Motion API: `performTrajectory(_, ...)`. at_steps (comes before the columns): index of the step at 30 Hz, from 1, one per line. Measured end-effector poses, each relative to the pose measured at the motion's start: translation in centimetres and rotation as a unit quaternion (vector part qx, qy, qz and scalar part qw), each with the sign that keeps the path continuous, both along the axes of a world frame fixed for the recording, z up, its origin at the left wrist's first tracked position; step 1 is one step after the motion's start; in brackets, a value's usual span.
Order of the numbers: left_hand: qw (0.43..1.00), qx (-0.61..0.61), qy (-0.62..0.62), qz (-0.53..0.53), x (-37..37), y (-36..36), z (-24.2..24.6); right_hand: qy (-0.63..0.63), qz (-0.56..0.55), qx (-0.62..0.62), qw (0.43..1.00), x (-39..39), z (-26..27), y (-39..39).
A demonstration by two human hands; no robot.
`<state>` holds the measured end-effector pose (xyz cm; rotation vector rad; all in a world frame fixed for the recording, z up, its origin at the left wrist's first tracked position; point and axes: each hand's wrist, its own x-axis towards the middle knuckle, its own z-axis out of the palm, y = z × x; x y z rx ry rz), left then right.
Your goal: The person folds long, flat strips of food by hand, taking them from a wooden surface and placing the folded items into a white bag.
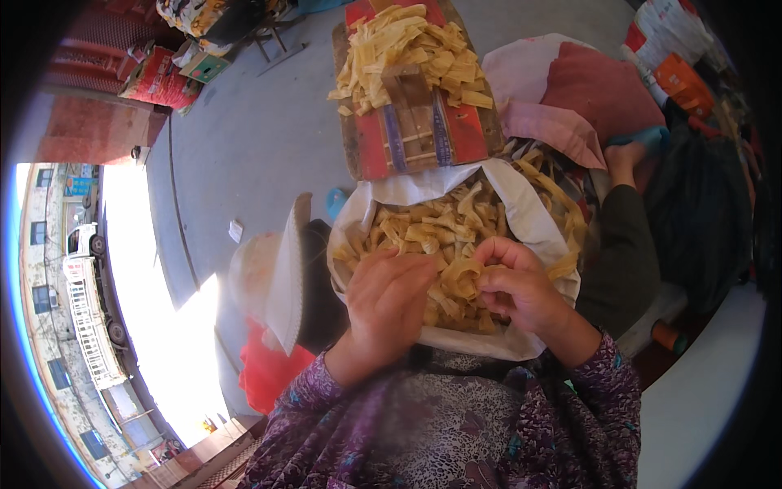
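Observation:
My right hand (516,287) pinches a curled yellow strip (462,278), which looks like dried husk, between thumb and fingers. Beside it, my left hand (391,299) is bent over the same heap, back upward. Its fingertips are mostly hidden, so whether it grips anything is unclear. Below both hands, a white sack (537,220) with a rolled-back rim is filled with folded and twisted strips (440,223). Just past the sack lies a red board (467,131), bearing a slotted wooden block (406,88) with blue bands and a pile of flat yellow strips (397,43).
Long strips (565,211) hang over the sack's right side. A pink and white cloth bundle (586,85) lies at upper right, near a foot in a blue slipper (638,139). A pale brimmed hat (269,281) is at left. A truck (91,318) stands outside.

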<state>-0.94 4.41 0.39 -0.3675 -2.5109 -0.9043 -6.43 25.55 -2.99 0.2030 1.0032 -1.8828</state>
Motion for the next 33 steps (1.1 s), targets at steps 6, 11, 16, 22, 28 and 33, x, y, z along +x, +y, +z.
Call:
performTrajectory(6,0.979,-0.200,-0.005,-0.051,0.9,1.2,2.1,0.115,-0.010,0.058,0.992,0.2,-0.2,-0.5)
performTrajectory(11,0.987,0.045,-0.146,-0.041,1.3,0.7,-0.8,0.099,0.037,0.013,0.994,-0.3,1.0,-0.2)
performTrajectory(16,0.940,0.160,-0.300,-0.032,1.2,1.2,-0.2,0.189,0.067,0.040,0.979,-0.1,0.4,-0.2)
performTrajectory(22,0.704,0.443,-0.551,-0.064,1.1,-1.6,1.5,0.220,0.106,0.018,0.969,-0.3,1.1,1.4)
performTrajectory(28,0.715,0.499,-0.490,0.013,1.6,-2.4,1.5,0.423,0.134,0.120,0.888,-0.9,2.1,3.6)
performTrajectory(33,0.881,0.225,-0.414,0.031,0.6,-3.2,-0.2,0.702,0.098,0.203,0.675,-0.6,-0.4,2.5)
